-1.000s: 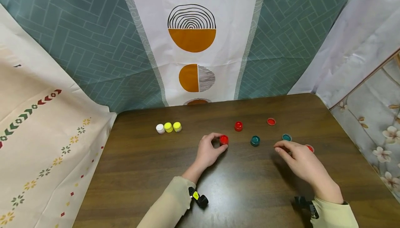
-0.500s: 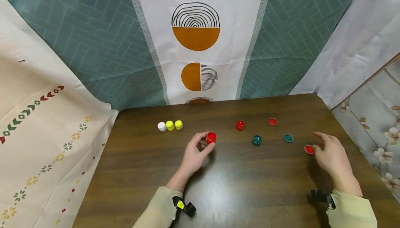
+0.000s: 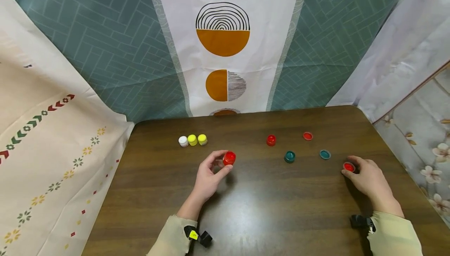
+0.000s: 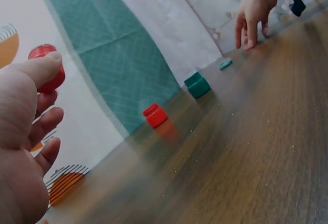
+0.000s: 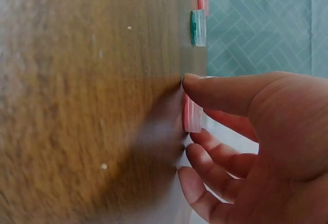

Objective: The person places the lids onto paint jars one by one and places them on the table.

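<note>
My left hand [image 3: 207, 176] holds a small open red paint pot [image 3: 229, 158] between thumb and fingers, raised over the table. In the left wrist view the thumb lies across that pot [image 4: 54, 78]. At the right, my right hand [image 3: 370, 180] pinches a red lid [image 3: 349, 166] lying on the table. The right wrist view has the thumb and fingers at the edges of this lid [image 5: 192, 114]. Between the hands stand another red pot [image 3: 271, 140] and a dark green pot [image 3: 290, 157], both uncapped. A green lid [image 3: 325, 154] and a second red lid [image 3: 308, 136] lie beyond.
A white-capped pot [image 3: 183, 141] and two yellow-capped pots [image 3: 192, 140] stand in a row at the back left of the brown wooden table [image 3: 151, 193]. Hanging cloths [image 3: 140, 72] close in the table's back and sides.
My left hand has moved left and toward me with the red pot, lifting it. My right hand has moved right, away from the green lid, and has closed round the nearer red lid.
</note>
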Demonstrator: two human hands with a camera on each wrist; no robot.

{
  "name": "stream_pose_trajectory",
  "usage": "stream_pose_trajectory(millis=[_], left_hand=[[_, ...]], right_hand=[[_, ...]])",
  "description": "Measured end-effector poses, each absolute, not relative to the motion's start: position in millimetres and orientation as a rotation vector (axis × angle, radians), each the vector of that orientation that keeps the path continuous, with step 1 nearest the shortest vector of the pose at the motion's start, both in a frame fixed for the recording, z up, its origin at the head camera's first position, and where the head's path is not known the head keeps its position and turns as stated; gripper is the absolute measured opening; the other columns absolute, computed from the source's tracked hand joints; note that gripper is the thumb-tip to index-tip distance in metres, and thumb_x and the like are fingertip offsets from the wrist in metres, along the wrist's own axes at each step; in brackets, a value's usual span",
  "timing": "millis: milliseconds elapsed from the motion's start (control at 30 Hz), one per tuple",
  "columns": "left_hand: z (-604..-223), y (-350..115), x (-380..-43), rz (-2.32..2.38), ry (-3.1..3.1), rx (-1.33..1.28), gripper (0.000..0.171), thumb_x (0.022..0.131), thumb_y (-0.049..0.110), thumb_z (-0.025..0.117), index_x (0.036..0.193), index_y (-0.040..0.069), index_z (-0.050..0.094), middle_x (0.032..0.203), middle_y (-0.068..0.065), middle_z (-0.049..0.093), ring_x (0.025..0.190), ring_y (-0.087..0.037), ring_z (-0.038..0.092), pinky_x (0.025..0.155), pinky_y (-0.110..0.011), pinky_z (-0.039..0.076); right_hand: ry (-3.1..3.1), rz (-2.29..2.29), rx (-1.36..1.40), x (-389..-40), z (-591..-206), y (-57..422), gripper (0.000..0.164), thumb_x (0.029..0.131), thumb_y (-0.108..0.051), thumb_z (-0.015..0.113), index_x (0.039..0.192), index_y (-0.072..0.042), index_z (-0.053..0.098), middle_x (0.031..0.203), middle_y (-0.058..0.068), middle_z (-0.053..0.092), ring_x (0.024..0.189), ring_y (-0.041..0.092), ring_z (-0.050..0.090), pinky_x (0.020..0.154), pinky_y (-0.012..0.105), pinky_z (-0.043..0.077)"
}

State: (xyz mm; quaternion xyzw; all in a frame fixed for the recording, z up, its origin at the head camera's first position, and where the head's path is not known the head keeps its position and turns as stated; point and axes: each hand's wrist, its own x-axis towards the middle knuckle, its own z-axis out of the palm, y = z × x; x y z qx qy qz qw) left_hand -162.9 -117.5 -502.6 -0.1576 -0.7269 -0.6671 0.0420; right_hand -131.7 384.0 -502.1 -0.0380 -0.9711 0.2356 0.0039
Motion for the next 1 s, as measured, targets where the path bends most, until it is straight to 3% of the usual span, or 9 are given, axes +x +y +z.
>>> stream_pose_trajectory(millis=[367,767,900,1000], left_hand=[[-507,-123,-162,-2.098,-2.192,-0.417,0.037,0.092,0.003,0.083,0.128,0.007,0.072,0.119,-0.008,0.073,0.096,-0.028,0.061,0.089,-0.038,0.050],[-510,-126,-161,-2.127,-2.184,-0.387,0.037,0.092,0.003,0.083,0.128,0.006,0.072,0.118,-0.008,0.073,0.096,-0.029,0.061,0.088,-0.035,0.050],[-510,-126,-161,-2.150,-2.179,-0.384,0.037,0.092,0.002,0.082,0.128,0.004,0.071,0.119,-0.008,0.073,0.096,-0.030,0.061,0.089,-0.035,0.050],[-509,-126,-161,-2.158,-2.175,-0.380,0.037,0.092,0.001,0.082,0.127,0.002,0.071,0.118,-0.008,0.073,0.094,-0.030,0.062,0.090,-0.036,0.050]], right_hand=[[-2.977,0.714,-0.109,-129,-504,377,0.044,0.101,-0.019,0.076,0.130,0.010,0.062,0.118,0.040,0.059,0.108,0.056,0.055,0.088,0.072,0.045],[-2.983,0.756,-0.205,-129,-500,378,0.049,0.103,-0.031,0.073,0.125,0.010,0.060,0.107,0.031,0.066,0.098,0.049,0.062,0.079,0.064,0.049],[-2.956,0.817,-0.306,-129,-497,373,0.054,0.107,-0.040,0.063,0.126,0.010,0.055,0.106,0.027,0.065,0.095,0.044,0.063,0.075,0.056,0.049],[-2.945,0.925,-0.332,-131,-491,364,0.054,0.112,-0.041,0.046,0.134,0.008,0.051,0.115,0.029,0.064,0.101,0.045,0.062,0.077,0.054,0.048]])
